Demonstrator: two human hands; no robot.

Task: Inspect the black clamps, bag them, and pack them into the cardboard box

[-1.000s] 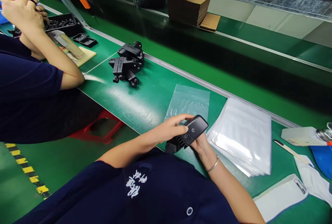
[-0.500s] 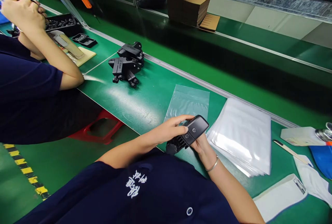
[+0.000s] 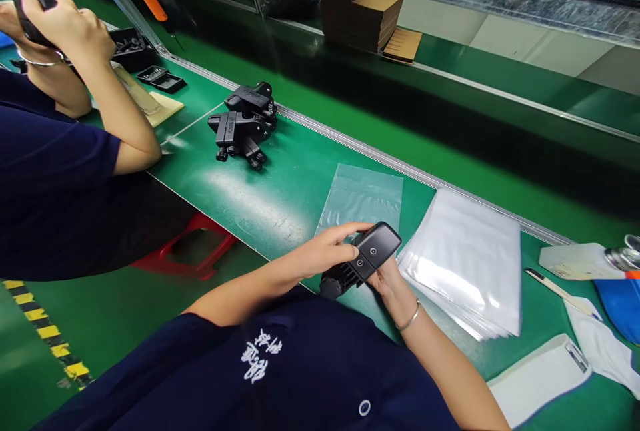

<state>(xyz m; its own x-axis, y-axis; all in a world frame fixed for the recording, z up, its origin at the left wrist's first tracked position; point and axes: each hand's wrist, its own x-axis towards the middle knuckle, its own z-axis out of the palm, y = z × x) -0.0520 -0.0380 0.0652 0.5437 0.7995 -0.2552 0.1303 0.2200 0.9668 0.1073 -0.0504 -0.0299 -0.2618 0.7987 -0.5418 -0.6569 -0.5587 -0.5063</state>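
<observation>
A black plastic device (image 3: 376, 246) with two small round screw spots on its smooth face is held close to my chest, tilted up to the right. My left hand (image 3: 335, 248) grips it from the left, thumb on the face. From below and the right, my right hand (image 3: 387, 278) wraps round it, its fingers mostly hidden behind the device. Behind it lies a single clear plastic bag (image 3: 363, 198) on the green table (image 3: 280, 201). To the right is a stack of clear bags (image 3: 465, 258).
Several black devices (image 3: 243, 124) lie piled at the left-centre. A co-worker's arm (image 3: 123, 111) is at the left. On the right are a bottle (image 3: 573, 262), a brush (image 3: 563, 292), a white cloth (image 3: 603, 344) and a white tray (image 3: 543, 378). A metal rail (image 3: 350, 140) runs behind.
The co-worker's hands and the black part in them have moved right. My hands and the device have stayed almost still.
</observation>
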